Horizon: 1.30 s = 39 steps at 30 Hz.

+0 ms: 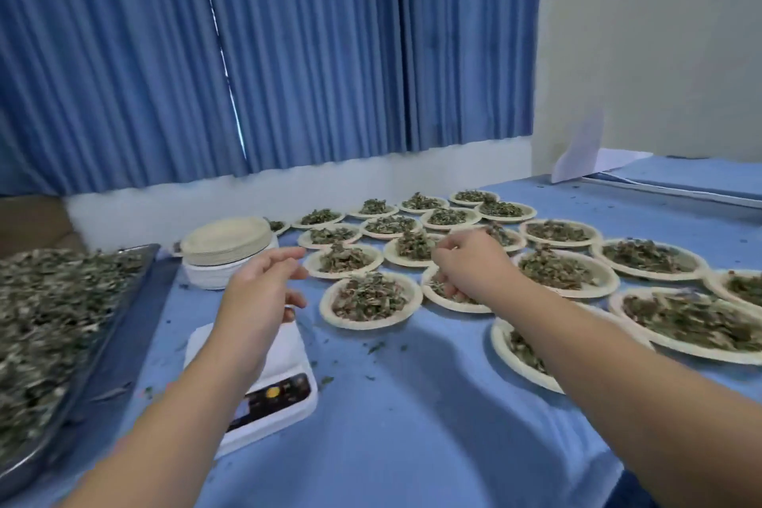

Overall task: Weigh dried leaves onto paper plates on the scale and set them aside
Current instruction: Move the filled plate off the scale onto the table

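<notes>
Paper plate of dried leaves (449,305): sitting among the filled plates, under my right hand (470,266).
Right fingers: curling down over it; I cannot tell whether they are pinching anything.
Left hand (257,285): hovering over the bare scale (284,363), fingers hanging loosely curled, holding nothing.
Stack of empty paper plates (226,239): lying just beyond and left of my left hand, which I am judging the nearer.

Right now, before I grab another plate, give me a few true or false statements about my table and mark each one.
1. The scale has no plate on it. True.
2. The stack of empty plates stands right of the filled plates. False: it stands left of them, behind the scale.
3. The tray of loose leaves lies left of the scale. True.
4. The left hand holds a plate. False: it hovers over the scale, holding nothing.
</notes>
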{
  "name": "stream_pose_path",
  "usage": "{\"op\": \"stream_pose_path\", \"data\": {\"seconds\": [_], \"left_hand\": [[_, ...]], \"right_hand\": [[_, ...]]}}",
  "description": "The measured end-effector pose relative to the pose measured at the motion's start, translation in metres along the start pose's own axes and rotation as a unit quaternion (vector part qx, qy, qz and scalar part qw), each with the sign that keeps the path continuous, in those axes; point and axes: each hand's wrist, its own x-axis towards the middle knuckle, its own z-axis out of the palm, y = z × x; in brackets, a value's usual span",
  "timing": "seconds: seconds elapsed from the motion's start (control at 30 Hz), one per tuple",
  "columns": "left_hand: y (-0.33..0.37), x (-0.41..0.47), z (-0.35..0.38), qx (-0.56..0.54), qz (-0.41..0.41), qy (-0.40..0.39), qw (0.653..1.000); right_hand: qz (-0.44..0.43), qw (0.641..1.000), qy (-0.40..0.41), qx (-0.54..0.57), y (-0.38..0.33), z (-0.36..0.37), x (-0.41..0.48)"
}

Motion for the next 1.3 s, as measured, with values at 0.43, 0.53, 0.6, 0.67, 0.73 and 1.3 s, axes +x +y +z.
{"op": "stream_pose_path", "data": {"seconds": [0.43,0.53,0.6,0.67,0.73,1.3], "left_hand": [[-0.09,0.043,-0.13,0.174,-0.041,0.142,0.974],[-0.093,0.048,-0.135,0.155,-0.058,0.142,0.976],[-0.093,0.047,-0.138,0.139,-0.073,0.142,0.977],[-0.092,0.044,-0.14,0.12,-0.087,0.136,0.979],[-0.089,0.043,-0.139,0.091,-0.098,0.136,0.982],[-0.077,0.049,-0.145,-0.082,-0.144,0.199,0.966]], "right_hand": [[-0.021,0.983,-0.156,0.091,-0.075,0.157,0.043],[-0.098,0.985,-0.14,-0.031,-0.087,0.181,0.06],[-0.155,0.974,-0.14,-0.088,-0.1,0.198,0.07],[-0.222,0.952,-0.131,-0.167,-0.113,0.214,0.082],[-0.278,0.918,-0.135,-0.248,-0.124,0.23,0.096],[-0.283,0.854,-0.178,-0.399,-0.16,0.312,0.17]]}}
